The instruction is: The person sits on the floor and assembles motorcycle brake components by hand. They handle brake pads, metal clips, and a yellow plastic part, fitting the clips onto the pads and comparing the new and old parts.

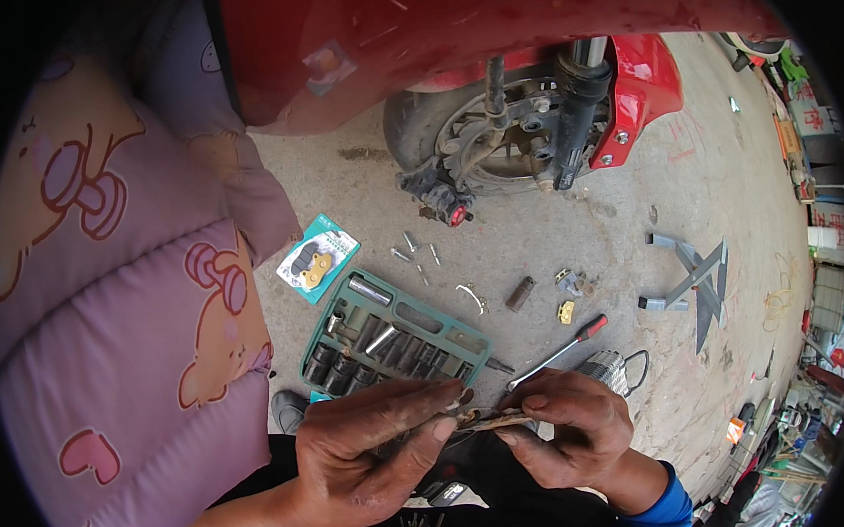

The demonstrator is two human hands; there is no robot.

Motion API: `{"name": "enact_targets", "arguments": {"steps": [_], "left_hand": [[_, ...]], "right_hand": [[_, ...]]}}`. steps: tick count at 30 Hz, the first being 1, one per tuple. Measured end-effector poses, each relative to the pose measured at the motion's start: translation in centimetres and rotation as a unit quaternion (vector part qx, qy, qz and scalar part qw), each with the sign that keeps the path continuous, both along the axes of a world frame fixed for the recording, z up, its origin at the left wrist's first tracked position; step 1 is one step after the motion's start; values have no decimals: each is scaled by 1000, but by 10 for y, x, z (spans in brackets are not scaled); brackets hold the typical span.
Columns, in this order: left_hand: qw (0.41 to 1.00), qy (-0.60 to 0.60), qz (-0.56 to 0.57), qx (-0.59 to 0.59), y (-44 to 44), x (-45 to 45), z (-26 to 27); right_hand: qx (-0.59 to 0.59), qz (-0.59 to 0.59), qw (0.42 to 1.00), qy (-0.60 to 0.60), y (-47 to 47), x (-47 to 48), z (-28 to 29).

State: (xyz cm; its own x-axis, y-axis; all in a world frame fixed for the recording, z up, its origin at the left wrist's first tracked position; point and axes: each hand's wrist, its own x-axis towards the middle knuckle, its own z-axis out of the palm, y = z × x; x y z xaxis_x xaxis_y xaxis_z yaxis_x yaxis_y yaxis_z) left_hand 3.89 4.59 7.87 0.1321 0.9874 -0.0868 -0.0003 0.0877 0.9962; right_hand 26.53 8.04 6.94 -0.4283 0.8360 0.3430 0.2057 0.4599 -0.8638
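My left hand (pixel 378 445) and my right hand (pixel 566 428) pinch a small, dirty metal part (pixel 491 422) between them, low in the view; fingers hide much of it. Just beyond my left hand lies an open green socket case (pixel 405 314) with dark and chrome sockets. A ratchet with a red and black handle (pixel 584 332) rests on the floor beyond my right hand. Packaged brake pads (pixel 315 265) lie beside the case. Farther off are several bolts (pixel 410 241), a thin curved clip (pixel 475 296), a dark socket (pixel 520 294) and a yellow metal piece (pixel 566 312).
A red scooter's front wheel (pixel 422 124) stands ahead, with a brake caliper (pixel 440 194) hanging beside it. A quilted purple cover (pixel 145 314) fills the left. A metal stand (pixel 695 285) sits on the concrete at right, with assorted shop clutter (pixel 795 423) along the far right edge.
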Motion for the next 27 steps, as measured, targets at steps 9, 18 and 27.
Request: {"name": "enact_targets", "arguments": {"steps": [9,18,27], "left_hand": [[998,-7,-37,51,-4,1,3],[989,-10,-68,132,-4,1,5],[975,15,-71,211,-6,1,4]], "right_hand": [[1,15,1000,13,-3,2,7],[14,61,995,72,-6,6,3],[41,98,993,44,-1,13,13]]}}
